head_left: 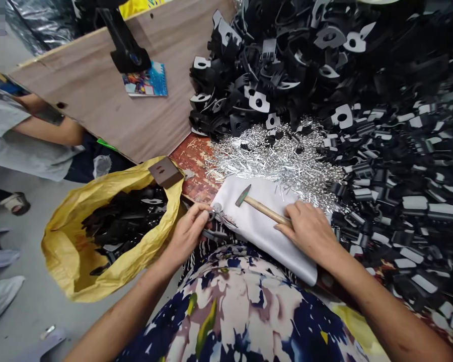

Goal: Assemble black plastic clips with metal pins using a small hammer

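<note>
Worn red desk [196,163] is crowded by metal pins [283,156] at upper centre and black parts [377,171] at right.
Near centre, a hammer [262,207] is gripped by the right hand [309,229]; a dark part [216,234] is seemingly pinched by the left hand [191,229] at the pale sheet's [251,221] lower-left edge. Fingertips might be struck by stray swings, room being narrowed by pins.

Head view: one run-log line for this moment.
left hand: holds dark grey piece; right hand: grips hammer; hammer: over pale sheet; silver pins: heaped beyond
</note>
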Demonstrator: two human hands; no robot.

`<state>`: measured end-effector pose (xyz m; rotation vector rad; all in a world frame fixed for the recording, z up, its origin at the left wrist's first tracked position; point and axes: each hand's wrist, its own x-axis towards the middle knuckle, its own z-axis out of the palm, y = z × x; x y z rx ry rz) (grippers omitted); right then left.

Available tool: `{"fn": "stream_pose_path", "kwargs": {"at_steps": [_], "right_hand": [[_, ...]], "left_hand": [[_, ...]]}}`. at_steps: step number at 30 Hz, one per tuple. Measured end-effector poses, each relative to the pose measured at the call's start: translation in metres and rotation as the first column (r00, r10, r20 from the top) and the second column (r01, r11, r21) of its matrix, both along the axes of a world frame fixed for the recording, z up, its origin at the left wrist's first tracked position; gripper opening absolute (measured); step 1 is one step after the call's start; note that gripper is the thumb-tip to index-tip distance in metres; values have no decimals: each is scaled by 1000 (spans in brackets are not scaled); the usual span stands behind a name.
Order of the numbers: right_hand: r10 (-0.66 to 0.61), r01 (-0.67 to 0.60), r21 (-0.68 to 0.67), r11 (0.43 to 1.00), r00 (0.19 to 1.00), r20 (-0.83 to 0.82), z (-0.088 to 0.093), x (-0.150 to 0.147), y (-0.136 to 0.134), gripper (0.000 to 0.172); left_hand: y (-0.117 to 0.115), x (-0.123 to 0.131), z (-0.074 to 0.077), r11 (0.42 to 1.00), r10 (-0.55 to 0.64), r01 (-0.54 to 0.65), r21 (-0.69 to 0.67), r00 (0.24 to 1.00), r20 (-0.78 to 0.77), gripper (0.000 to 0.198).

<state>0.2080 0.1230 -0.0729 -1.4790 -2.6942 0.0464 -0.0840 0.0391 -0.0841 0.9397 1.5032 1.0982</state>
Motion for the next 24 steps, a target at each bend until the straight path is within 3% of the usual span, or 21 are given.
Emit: {"fn": "stream_pose_path", "kwargs": {"at_steps": [4, 7, 11, 14, 19, 24], "right_hand": [[-97, 107, -160, 981, 993, 68, -12, 30, -9, 13], [-93, 91, -201, 975, 996, -1, -1, 40, -20, 23], [56, -74, -46, 996, 951, -304, 21, 46, -42, 50], [120, -93, 82, 992, 879, -462, 20, 41, -59, 61], [161, -152, 55, 987, 950, -269, -1, 30, -69, 57], [129, -90, 130, 987, 933, -335, -4, 35, -71, 62]], "left_hand": [[-2, 31, -28, 997, -71, 74, 32, 994, -85, 29], [3, 50, -39, 991, -47, 72, 114, 978, -204, 29], [5, 55, -43, 981, 4, 41, 188, 972, -233, 30], [5, 53, -46, 977, 30, 24, 214, 969, -245, 31], [5, 54, -48, 976, 39, 28, 216, 953, -300, 31], [6, 54, -44, 973, 15, 52, 223, 958, -288, 35]]}}
